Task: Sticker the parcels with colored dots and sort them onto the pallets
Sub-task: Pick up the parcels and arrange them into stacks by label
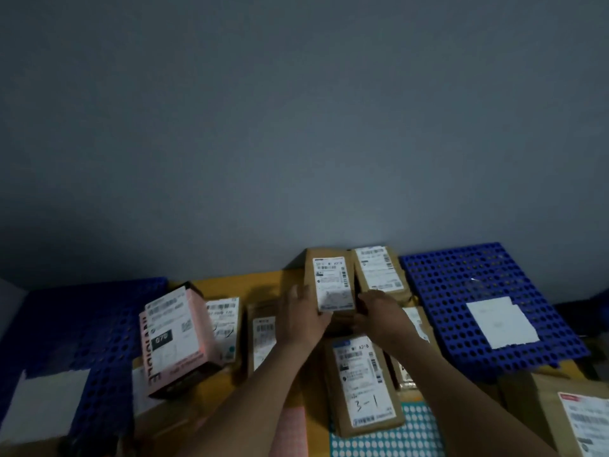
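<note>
— Where are we?

— We have the brown cardboard parcel (333,288) between both hands, at the back middle of the yellow desk (224,286). Our left hand (306,313) holds its left edge, fingers fairly straight, thumb at the lower edge. Our right hand (379,311) curls its fingers round the lower right corner.

— Stickered yet?

— We see no dot on it, though blur may hide one. We judge this the picking-up step.

— And next?

— We should bring it near and read the white label (333,278). Then we peel a dot from the teal sheet of white dots (412,437) or the pink sticker sheet (293,430), and choose the right blue perforated pallet (461,282) or the left blue pallet (99,324).
</note>
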